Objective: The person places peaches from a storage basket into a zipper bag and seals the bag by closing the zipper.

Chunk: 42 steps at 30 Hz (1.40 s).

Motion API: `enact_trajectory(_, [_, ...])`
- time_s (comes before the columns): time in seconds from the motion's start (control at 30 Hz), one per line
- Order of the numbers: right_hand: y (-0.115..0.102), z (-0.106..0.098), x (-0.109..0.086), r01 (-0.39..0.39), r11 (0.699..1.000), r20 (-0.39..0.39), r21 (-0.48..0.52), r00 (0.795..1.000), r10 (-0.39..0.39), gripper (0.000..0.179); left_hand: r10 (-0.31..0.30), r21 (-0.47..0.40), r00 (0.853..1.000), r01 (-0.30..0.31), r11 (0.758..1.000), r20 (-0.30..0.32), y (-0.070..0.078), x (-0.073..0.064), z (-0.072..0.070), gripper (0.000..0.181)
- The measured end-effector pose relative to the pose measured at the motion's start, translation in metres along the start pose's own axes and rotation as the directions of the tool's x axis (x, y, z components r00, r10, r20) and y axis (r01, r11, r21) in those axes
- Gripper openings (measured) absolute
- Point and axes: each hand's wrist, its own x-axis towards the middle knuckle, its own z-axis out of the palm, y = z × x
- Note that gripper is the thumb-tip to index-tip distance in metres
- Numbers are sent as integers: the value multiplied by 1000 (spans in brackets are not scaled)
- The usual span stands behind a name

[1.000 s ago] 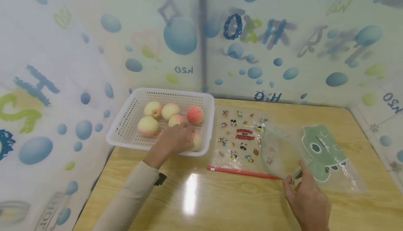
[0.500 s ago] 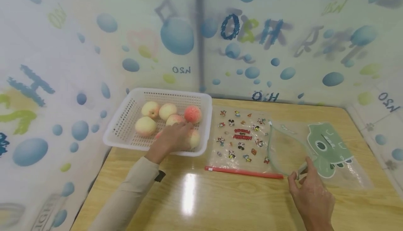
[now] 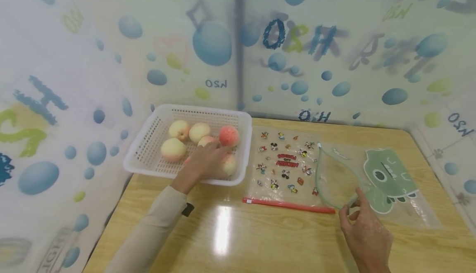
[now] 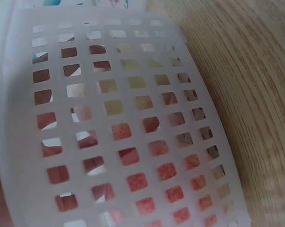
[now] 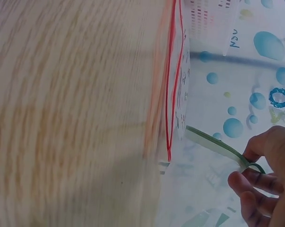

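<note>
My left hand (image 3: 204, 159) reaches into a white plastic basket (image 3: 145, 169), its fingers curled over a pale peach (image 3: 228, 165) at the front right; the fingertips are partly hidden. Several more peaches lie around it, among them a red peach (image 3: 229, 136) and a yellowish peach (image 3: 173, 149). In the left wrist view the basket's slotted wall (image 4: 19, 142) covers most of the hand. On the right, my right hand (image 3: 366, 233) pinches the green-edged mouth of a clear zip bag (image 3: 388, 176) with a green cartoon animal, holding that mouth spread apart.
Between basket and green bag lies a flat clear zip bag (image 3: 284, 174) printed with cartoon figures, its red slider strip (image 3: 288, 205) facing me. The wooden table (image 3: 208, 240) meets a bubble-patterned wall covering (image 3: 282, 79) at the back and sides.
The green bag's mouth has shifted slightly right and opened a little wider with my right hand. My left hand stays over the peach in the basket.
</note>
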Motion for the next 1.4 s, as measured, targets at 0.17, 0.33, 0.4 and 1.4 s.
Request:
enact_trajectory(0.17, [-4,-2,0,-58,998,47,10,997,58,55,-6,2,999,6,1000,-51,0,-2,-2,69])
enact_trajectory(0.33, [-7,-1,1,-69,997,64,21,996,68,56,-65,-48,992,60,997,-105,2,-2,-3,65])
enact_trajectory(0.4, [-7,0,0,-66,997,64,31,996,64,56,-80,-70,988,71,995,-134,4,-4,-6,65])
enact_trajectory(1.4, [-2,4,-7,-19,997,13,78,1000,18,59,111,-122,896,-179,976,-430,75,12,-10,68])
